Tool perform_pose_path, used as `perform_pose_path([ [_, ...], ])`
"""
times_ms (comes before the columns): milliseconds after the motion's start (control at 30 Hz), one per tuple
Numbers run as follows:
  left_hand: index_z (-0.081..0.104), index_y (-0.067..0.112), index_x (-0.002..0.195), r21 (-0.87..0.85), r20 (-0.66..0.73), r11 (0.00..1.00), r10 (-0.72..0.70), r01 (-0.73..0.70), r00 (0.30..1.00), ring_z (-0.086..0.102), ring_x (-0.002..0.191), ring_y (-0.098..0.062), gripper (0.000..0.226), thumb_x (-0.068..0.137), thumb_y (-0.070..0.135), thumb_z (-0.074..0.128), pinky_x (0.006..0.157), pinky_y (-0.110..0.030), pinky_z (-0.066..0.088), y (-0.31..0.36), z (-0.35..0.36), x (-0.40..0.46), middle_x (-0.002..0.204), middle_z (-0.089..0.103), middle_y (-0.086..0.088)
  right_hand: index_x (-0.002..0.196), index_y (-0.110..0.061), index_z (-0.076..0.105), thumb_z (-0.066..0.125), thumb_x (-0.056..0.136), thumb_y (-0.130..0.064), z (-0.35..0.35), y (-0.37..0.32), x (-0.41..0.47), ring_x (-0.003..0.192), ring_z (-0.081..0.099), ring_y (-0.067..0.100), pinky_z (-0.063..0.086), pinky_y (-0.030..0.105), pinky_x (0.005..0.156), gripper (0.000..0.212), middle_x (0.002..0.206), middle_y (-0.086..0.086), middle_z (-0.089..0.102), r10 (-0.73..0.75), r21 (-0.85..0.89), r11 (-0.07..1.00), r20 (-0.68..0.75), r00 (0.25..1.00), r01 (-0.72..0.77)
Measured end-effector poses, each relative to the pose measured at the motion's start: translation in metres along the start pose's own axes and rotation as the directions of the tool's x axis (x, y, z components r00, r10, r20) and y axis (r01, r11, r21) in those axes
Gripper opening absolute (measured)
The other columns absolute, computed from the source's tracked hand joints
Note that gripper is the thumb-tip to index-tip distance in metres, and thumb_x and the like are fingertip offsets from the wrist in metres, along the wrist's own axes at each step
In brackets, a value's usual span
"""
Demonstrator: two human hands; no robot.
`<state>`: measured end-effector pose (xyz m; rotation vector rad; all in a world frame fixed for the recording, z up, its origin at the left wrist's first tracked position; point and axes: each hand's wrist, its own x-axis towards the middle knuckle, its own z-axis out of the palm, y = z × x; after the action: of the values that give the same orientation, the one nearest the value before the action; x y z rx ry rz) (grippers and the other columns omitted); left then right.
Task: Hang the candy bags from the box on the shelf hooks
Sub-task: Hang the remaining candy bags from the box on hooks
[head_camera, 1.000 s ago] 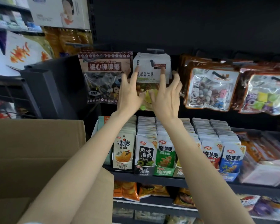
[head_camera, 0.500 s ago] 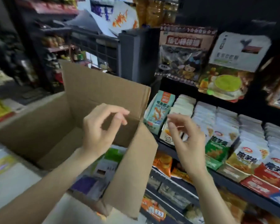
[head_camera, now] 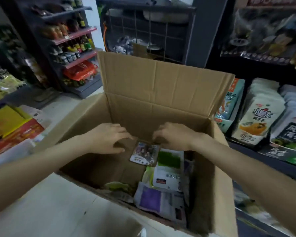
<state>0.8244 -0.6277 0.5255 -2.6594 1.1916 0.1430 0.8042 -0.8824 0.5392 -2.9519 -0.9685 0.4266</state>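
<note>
My right hand (head_camera: 173,136) is down inside the box (head_camera: 161,93), fingers curled onto the top edge of a small candy bag (head_camera: 144,155); it looks like a pinch, though the fingertips are partly hidden, so I cannot be sure the grip is closed. My left hand (head_camera: 108,139) hovers just beside it with the fingers loosely bent and nothing in them, ready to steady the bag or take its other corner. I go for the top edge because that is where the hanging hole would be.

That bag leans against the far inner wall of the box, above a loose pile of other bags: one with a green panel (head_camera: 168,159), a white one below it, and a purple one (head_camera: 150,200) nearest me. The left half of the box floor is bare cardboard. The tall back flap stands upright, screening part of the shelf (head_camera: 256,117) of snack packs to my right.
</note>
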Motion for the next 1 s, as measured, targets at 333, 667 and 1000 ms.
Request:
perform_pose_path([
  [333, 0.033, 0.018, 0.144, -0.146, 0.043, 0.988, 0.058, -0.051, 0.997, 0.04, 0.127, -0.022, 0.067, 0.091, 0.056, 0.05, 0.101, -0.033, 0.032, -0.012, 0.095, 0.096, 0.141, 0.043, -0.003, 0.138, -0.011, 0.045, 0.037, 0.104, -0.02, 0.078, -0.013, 0.075, 0.121, 0.053, 0.031, 0.041, 0.037, 0.082, 0.036, 0.135, 0.014, 0.052, 0.353, -0.158, 0.935, 0.296, 0.888, -0.319],
  [667, 0.012, 0.013, 0.152, -0.071, 0.115, 0.963, 0.266, -0.259, 0.957, 0.022, 0.14, -0.028, 0.098, 0.082, 0.07, 0.052, 0.112, -0.038, 0.016, 0.016, 0.149, 0.123, 0.156, 0.02, -0.011, 0.155, -0.019, -0.006, 0.039, 0.102, -0.038, 0.142, 0.003, 0.042, 0.142, 0.017, 0.046, 0.022, 0.058, 0.111, 0.072, 0.16, 0.022, 0.001, 0.485, -0.271, 0.873, 0.387, 0.784, -0.406],
  [1000, 0.003, 0.017, 0.154, -0.087, 0.118, 0.955, 0.294, -0.285, 0.949, 0.028, 0.137, -0.031, 0.109, 0.077, 0.078, 0.05, 0.117, -0.045, 0.009, 0.009, 0.162, 0.123, 0.151, 0.029, -0.014, 0.152, -0.026, -0.018, 0.06, 0.069, -0.078, 0.15, 0.011, 0.046, 0.124, 0.035, 0.036, 0.027, 0.048, 0.103, 0.125, 0.143, 0.021, 0.034, 0.455, -0.11, 0.89, 0.288, 0.842, -0.443],
])
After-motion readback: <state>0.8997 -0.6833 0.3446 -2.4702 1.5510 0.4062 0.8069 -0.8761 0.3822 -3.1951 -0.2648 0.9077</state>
